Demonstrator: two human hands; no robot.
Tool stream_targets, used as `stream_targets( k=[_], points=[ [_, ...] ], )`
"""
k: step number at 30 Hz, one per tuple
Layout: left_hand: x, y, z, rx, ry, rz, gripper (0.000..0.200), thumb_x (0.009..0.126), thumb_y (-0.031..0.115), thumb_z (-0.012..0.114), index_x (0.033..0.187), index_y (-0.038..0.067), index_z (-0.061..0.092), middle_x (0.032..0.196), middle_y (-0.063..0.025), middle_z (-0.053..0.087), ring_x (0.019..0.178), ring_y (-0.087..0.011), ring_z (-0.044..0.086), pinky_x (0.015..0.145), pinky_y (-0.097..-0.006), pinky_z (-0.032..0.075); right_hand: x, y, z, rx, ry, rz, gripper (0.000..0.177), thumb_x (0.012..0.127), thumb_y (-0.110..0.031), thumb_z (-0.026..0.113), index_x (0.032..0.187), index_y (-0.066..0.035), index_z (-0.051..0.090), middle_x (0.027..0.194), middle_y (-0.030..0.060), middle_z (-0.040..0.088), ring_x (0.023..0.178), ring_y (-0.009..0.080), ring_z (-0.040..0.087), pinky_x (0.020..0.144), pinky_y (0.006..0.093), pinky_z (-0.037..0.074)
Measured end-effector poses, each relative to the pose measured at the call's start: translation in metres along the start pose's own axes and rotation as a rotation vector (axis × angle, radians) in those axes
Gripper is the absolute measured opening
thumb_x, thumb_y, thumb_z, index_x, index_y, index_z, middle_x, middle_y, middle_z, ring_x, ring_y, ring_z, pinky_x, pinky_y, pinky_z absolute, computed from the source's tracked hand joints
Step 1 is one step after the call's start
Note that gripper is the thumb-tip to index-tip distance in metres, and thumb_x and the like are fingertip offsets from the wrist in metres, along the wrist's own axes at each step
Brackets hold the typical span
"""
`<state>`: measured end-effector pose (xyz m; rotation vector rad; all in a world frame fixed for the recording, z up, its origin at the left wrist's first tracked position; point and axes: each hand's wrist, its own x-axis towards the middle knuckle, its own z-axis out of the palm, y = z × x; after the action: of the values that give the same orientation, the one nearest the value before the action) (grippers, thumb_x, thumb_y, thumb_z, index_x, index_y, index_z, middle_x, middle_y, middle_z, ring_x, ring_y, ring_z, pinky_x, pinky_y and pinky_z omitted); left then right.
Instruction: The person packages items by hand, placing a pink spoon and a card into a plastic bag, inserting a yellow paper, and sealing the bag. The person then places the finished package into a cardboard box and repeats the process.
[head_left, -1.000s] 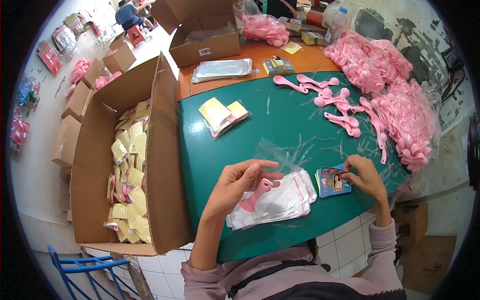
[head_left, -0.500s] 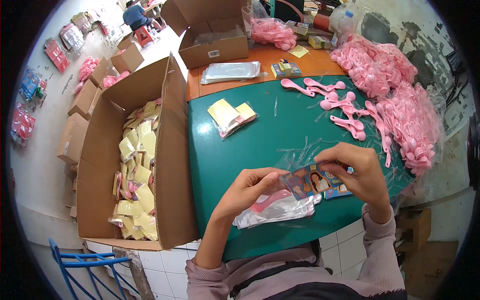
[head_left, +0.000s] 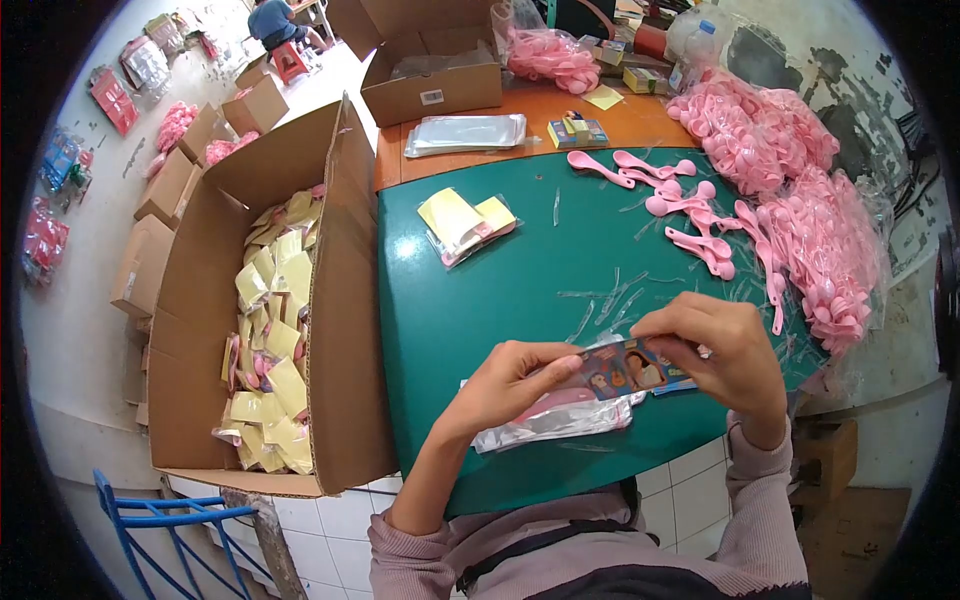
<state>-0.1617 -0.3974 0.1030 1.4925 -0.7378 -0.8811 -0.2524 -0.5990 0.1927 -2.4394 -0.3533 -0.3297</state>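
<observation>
A printed card (head_left: pixel 622 370) with small pictures on a dark blue ground is stretched between my hands, above the table's front part. My right hand (head_left: pixel 715 345) pinches its right end between thumb and fingers. At the card's left end, my left hand (head_left: pixel 520 382) is closed on what looks like a clear plastic bag, its edges hard to make out. A pink measuring spoon (head_left: pixel 565 400) shows partly below the left thumb. Under the hands lies a stack of clear plastic bags (head_left: pixel 560 430). More printed cards (head_left: pixel 676 385) lie partly hidden behind my right hand.
Loose pink spoons (head_left: pixel 690 205) and bulging bags of spoons (head_left: pixel 825 250) occupy the table's right side. Packed pieces with yellow cards (head_left: pixel 465 222) lie at back left. A large carton (head_left: pixel 350 300) holds many similar packs. Beyond, a person (head_left: pixel 272 25) sits on a stool.
The card has shifted slightly left and down toward my left hand and tilted flatter. Both hands keep their grip. The view has moved slightly.
</observation>
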Motion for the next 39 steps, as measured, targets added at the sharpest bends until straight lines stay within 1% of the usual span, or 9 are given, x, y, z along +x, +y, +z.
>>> stream_targets(
  k=[4, 9, 16, 22, 24, 29, 31, 35, 39],
  points=[
    [-0.003, 0.014, 0.009, 0.113, -0.045, 0.033, 0.031, 0.09, 0.019, 0.052, 0.115, 0.002, 0.057, 0.09, -0.0083, 0.065, 0.08, -0.0069, 0.056, 0.073, -0.0253, 0.047, 0.005, 0.0, 0.009, 0.093, -0.163, 0.031, 0.012, 0.074, -0.007, 0.064, 0.083, -0.003, 0.056, 0.074, 0.0108, 0.057, 0.065, 0.0261, 0.058, 0.057, 0.0335, 0.045],
    [-0.007, 0.021, 0.016, 0.31, 0.068, 0.054, 0.066, 0.085, 0.025, 0.058, 0.139, 0.011, 0.022, 0.087, -0.0155, 0.066, 0.078, -0.0354, 0.062, 0.072, -0.0364, 0.048, -0.002, 0.018, 0.038, 0.238, -0.25, 0.065, 0.02, 0.071, -0.011, 0.067, 0.073, -0.001, 0.05, 0.067, 0.0106, 0.052, 0.059, 0.0261, 0.053, 0.055, 0.0334, 0.042],
    [-0.033, 0.029, -0.007, 0.332, -0.039, 0.023, 0.066, 0.082, 0.02, 0.062, 0.137, 0.009, 0.027, 0.087, -0.014, 0.067, 0.078, -0.0206, 0.066, 0.072, -0.0314, 0.05, -0.018, 0.04, 0.028, 0.465, -0.11, 0.347, 0.016, 0.069, -0.006, 0.071, 0.081, -0.002, 0.061, 0.07, 0.0005, 0.058, 0.062, 0.009, 0.053, 0.055, 0.0264, 0.043],
    [-0.054, 0.01, -0.005, 0.078, 0.163, -0.016, 0.069, 0.078, 0.009, 0.067, 0.134, 0.006, 0.028, 0.084, -0.0118, 0.065, 0.079, -0.0109, 0.061, 0.067, -0.0245, 0.049, -0.028, 0.036, 0.044, 0.91, -0.222, 0.473, 0.022, 0.074, -0.007, 0.07, 0.093, 0.001, 0.064, 0.075, 0.0026, 0.062, 0.07, 0.0075, 0.054, 0.064, 0.0225, 0.045],
    [-0.057, 0.011, -0.002, 0.07, 0.124, -0.057, 0.069, 0.079, 0.011, 0.066, 0.135, 0.008, 0.026, 0.081, -0.012, 0.066, 0.077, -0.0137, 0.063, 0.067, -0.0261, 0.05, -0.033, 0.035, 0.042, 0.783, -0.404, 0.513, 0.019, 0.074, -0.007, 0.069, 0.091, 0.002, 0.064, 0.075, 0.0034, 0.063, 0.07, 0.0074, 0.054, 0.065, 0.0234, 0.044],
    [-0.065, -0.006, 0.019, 0.142, 0.219, -0.082, 0.072, 0.079, 0.013, 0.067, 0.137, 0.008, 0.023, 0.083, -0.0152, 0.065, 0.079, -0.0183, 0.064, 0.065, -0.0287, 0.052, -0.045, 0.037, 0.059, 0.741, -0.212, 0.486, 0.017, 0.072, -0.009, 0.071, 0.085, 0.001, 0.065, 0.07, 0.0037, 0.061, 0.065, 0.0084, 0.054, 0.059, 0.0229, 0.043],
    [-0.068, -0.023, 0.036, 0.262, 0.65, 0.085, 0.07, 0.086, 0.017, 0.058, 0.139, 0.009, 0.013, 0.093, -0.0191, 0.063, 0.086, -0.0221, 0.063, 0.069, -0.0308, 0.052, -0.045, 0.029, 0.065, 0.442, 0.069, 0.335, 0.023, 0.07, -0.01, 0.072, 0.089, 0.0, 0.063, 0.075, 0.0068, 0.06, 0.069, 0.0125, 0.057, 0.061, 0.0244, 0.045],
    [-0.091, -0.032, 0.069, -0.362, 0.363, -0.001, 0.062, 0.096, 0.036, 0.027, 0.138, 0.013, -0.013, 0.106, -0.0263, 0.057, 0.094, -0.0313, 0.061, 0.076, -0.0357, 0.051, -0.039, -0.008, 0.065, 0.376, -0.216, 0.061, 0.048, 0.071, -0.02, 0.071, 0.113, -0.005, 0.051, 0.106, 0.0131, 0.055, 0.086, 0.0244, 0.059, 0.07, 0.0325, 0.049],
    [-0.105, -0.035, 0.081, -0.509, 0.431, -0.118, 0.059, 0.097, 0.025, 0.026, 0.138, 0.014, -0.014, 0.109, -0.027, 0.055, 0.096, -0.0311, 0.06, 0.078, -0.0374, 0.051, -0.054, -0.021, 0.077, 0.186, -0.345, 0.025, 0.037, 0.073, -0.017, 0.068, 0.105, -0.004, 0.053, 0.102, 0.0129, 0.053, 0.088, 0.0292, 0.056, 0.074, 0.0357, 0.047]
  ],
)
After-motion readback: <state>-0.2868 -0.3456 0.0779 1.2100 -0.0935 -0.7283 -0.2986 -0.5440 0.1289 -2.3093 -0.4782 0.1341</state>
